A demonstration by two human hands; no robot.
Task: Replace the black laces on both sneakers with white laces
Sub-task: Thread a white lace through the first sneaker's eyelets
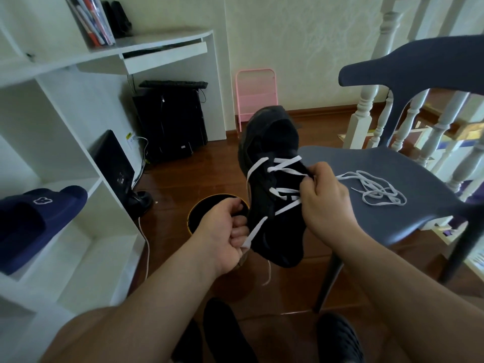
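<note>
A black sneaker (pixel 272 142) is held up in mid-air in front of me, toe pointing away. A white lace (pixel 286 170) criss-crosses several of its eyelets. My left hand (pixel 222 231) grips the lace's lower end beside the shoe's left side, fingers curled round it. On the shoe's right side my right hand (pixel 323 197) pinches the lace at an eyelet. A second white lace (pixel 374 188) lies loose in a heap on the grey chair seat (pixel 392 218). Another black shoe (pixel 225 331) sits on the floor at the bottom of the view.
A white shelf unit (pixel 78 205) stands at left with a navy slipper (pixel 36 218) on it. A round black bin (pixel 207 208) is on the wooden floor below the shoe. A white desk, a computer tower (pixel 170 121), a pink folding frame (pixel 255 93) and a white balustrade (pixel 366 106) are behind.
</note>
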